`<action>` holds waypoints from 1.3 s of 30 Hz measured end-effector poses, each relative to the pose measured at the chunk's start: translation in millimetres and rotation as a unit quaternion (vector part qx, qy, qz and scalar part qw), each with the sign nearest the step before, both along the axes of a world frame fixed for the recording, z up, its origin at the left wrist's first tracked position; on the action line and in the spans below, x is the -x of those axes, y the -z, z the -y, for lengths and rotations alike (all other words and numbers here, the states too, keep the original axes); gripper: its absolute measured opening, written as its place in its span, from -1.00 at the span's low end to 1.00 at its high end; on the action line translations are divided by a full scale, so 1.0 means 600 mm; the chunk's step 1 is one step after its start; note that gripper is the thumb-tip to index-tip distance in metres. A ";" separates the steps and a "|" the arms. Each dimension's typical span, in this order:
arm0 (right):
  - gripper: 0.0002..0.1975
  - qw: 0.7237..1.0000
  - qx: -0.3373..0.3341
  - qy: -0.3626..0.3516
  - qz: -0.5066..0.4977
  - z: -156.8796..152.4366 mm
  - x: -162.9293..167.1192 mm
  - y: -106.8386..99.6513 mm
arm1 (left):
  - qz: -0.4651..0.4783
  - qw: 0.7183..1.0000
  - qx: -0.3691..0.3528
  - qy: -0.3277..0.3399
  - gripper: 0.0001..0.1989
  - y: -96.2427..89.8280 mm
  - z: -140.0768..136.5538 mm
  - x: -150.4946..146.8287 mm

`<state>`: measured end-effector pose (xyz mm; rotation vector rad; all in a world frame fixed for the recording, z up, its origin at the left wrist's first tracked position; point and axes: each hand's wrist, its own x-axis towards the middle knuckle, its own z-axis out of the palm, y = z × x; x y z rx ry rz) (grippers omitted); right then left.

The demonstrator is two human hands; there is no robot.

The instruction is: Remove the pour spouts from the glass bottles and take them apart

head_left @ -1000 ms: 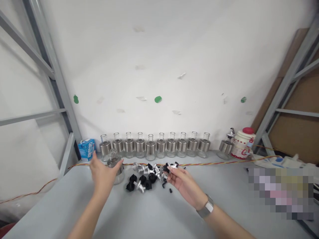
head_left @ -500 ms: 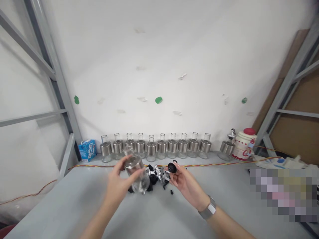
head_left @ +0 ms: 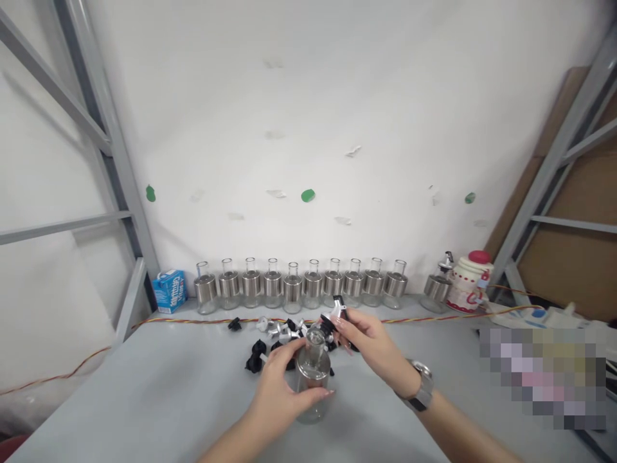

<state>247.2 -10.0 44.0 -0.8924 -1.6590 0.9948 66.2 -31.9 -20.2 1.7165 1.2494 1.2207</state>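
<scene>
My left hand (head_left: 279, 389) is wrapped round a glass bottle (head_left: 313, 370) with a metal sleeve, standing nearly upright over the grey table. Pinched in my right hand (head_left: 371, 344) is a pourer stopper (head_left: 339, 307), silver on top with a black ribbed plug. The plug is tilted right at the bottle's mouth; I cannot tell how far inside it sits. Behind the bottle lies a loose pile of silver stopper parts (head_left: 276, 330), with black stopper pieces (head_left: 255, 357) left of it. The bottle and hands partly hide the pile.
Several similar open bottles (head_left: 292, 287) line the wall. Right of them stand a bottle with a pourer (head_left: 438, 289) and a white-and-red jar (head_left: 470, 283). A blue carton (head_left: 169, 291) is at left. A twisted wire (head_left: 193, 321) crosses the table's back; a power strip (head_left: 554, 316) lies right.
My left hand has brought the bottle rightward and more upright, in front of the pile. My right hand has turned the stopper so its plug meets the bottle's mouth.
</scene>
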 end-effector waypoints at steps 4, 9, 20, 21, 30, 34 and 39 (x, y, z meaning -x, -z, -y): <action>-0.71 0.994 -0.048 0.006 0.099 -0.001 -0.001 -0.029 | 0.005 1.000 0.000 0.013 -0.34 0.005 -0.001 -0.001; -0.72 0.979 -0.084 -0.018 0.185 -0.005 0.000 -0.050 | 0.007 1.000 -0.008 0.024 -0.35 0.015 -0.001 -0.001; -0.68 0.933 -0.158 -0.104 0.306 -0.007 -0.010 -0.078 | -0.014 0.999 0.003 0.043 -0.32 0.008 0.006 -0.008; -0.68 0.928 -0.160 -0.109 0.317 -0.006 -0.010 -0.081 | -0.017 0.999 0.004 0.040 -0.32 0.008 0.006 -0.008; -0.60 0.887 -0.186 -0.102 0.410 0.001 -0.004 -0.085 | -0.043 0.999 0.005 0.008 -0.27 0.008 0.008 -0.009; -0.60 0.891 -0.172 -0.097 0.409 0.007 -0.003 -0.081 | -0.052 0.999 0.003 0.011 -0.29 0.007 0.012 -0.010; -0.64 0.867 -0.185 -0.054 0.459 0.022 0.007 -0.086 | -0.051 0.999 -0.006 0.010 -0.29 0.001 0.013 -0.011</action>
